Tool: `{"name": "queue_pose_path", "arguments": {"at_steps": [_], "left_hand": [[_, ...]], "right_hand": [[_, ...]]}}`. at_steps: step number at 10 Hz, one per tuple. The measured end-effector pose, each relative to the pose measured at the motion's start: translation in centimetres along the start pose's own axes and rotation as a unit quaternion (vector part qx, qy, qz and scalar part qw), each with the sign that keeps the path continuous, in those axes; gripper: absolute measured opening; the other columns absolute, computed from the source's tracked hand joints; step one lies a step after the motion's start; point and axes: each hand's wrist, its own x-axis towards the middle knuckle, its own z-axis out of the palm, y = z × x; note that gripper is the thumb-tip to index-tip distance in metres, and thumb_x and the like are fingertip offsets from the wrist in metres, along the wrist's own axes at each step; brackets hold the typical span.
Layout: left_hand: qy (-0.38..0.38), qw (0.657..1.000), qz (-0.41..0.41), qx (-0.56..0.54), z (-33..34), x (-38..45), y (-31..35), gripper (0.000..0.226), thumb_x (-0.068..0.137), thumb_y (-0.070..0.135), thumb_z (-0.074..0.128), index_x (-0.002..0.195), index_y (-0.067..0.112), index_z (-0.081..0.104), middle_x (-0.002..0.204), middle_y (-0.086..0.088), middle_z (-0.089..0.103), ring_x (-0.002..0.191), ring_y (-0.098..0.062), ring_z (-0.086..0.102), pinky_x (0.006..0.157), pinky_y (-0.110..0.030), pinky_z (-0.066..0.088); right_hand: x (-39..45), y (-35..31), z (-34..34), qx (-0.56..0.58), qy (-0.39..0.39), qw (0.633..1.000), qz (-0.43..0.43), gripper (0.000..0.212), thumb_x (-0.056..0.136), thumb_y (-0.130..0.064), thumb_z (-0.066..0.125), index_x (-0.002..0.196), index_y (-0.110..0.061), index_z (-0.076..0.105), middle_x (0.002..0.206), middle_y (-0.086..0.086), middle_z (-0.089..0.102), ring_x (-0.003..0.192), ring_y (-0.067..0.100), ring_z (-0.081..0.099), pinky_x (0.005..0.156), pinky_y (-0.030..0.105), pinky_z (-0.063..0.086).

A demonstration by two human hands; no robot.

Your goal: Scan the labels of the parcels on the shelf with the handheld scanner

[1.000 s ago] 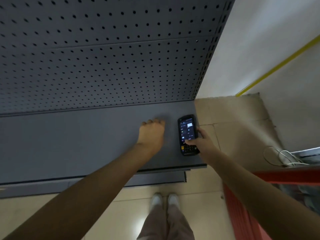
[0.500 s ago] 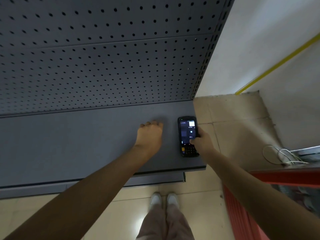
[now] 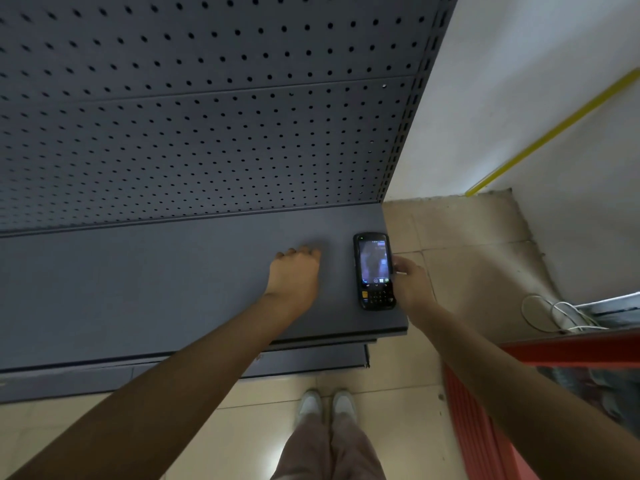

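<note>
Shelf (image 3: 138, 289) surface open leftward; pegboard (image 3: 207, 116) blocks behind; scanner (image 3: 374, 271) near right edge.

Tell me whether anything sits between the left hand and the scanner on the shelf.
Nothing visible does. The left hand rests on the bare grey shelf, with only empty shelf surface between it and the scanner, which the right hand touches at its right edge.
</note>
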Motion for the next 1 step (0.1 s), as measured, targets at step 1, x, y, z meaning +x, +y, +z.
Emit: {"name": "queue_pose_path", "arguments": {"at_steps": [1], "left_hand": [[0.027, 1.000, -0.012, -0.006, -0.76, -0.67, -0.05, 0.031, 0.093, 0.005, 0.050, 0.123, 0.006, 0.053, 0.119, -0.010, 0.058, 0.102, -0.026, 0.059, 0.082, -0.031, 0.043]], "right_hand": [[-2.93, -2.44, -1.56, 0.010, 0.032, 0.999, 0.025, 0.038, 0.086, 0.008, 0.043, 0.114, -0.003, 0.065, 0.099, 0.006, 0.059, 0.092, 0.023, 0.057, 0.083, 0.038, 0.049]]}}
